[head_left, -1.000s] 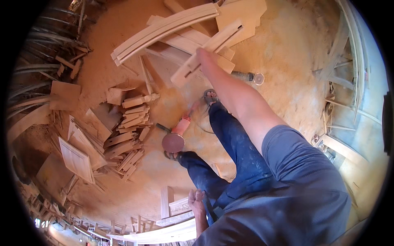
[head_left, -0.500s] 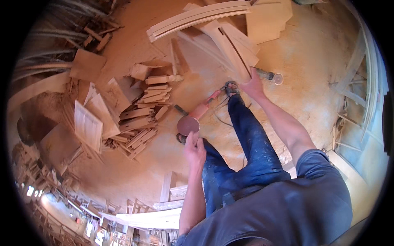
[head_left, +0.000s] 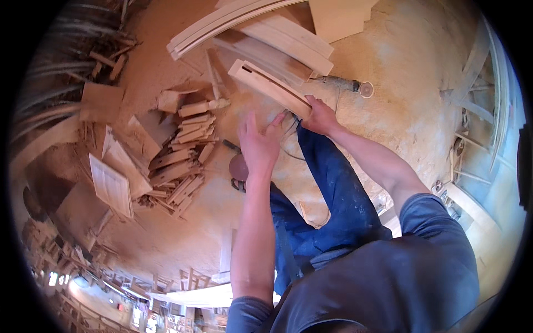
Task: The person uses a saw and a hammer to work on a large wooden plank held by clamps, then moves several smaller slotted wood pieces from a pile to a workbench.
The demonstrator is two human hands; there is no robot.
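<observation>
My right hand point(head_left: 320, 115) is closed around the near end of a pale wooden rail point(head_left: 272, 90) with a dark slot near its far end. The rail slants up to the left, held above the floor. Just below and left of it, my left hand point(head_left: 260, 145) is raised with its fingers spread, apart from the wood and holding nothing. Partly hidden behind that hand is a disc sander, its round brown disc point(head_left: 237, 166) showing by my foot.
Scrap wood blocks point(head_left: 189, 144) lie piled on the left, beside a leaning panel point(head_left: 112, 183). A curved wooden piece point(head_left: 222, 26) and boards point(head_left: 286, 41) lie ahead. Beyond my right hand is a second disc tool point(head_left: 350, 85); its cable loops near my feet.
The wooden rail has swung left and come nearer in my right hand. My left hand has moved up toward it, and its fingers have spread.
</observation>
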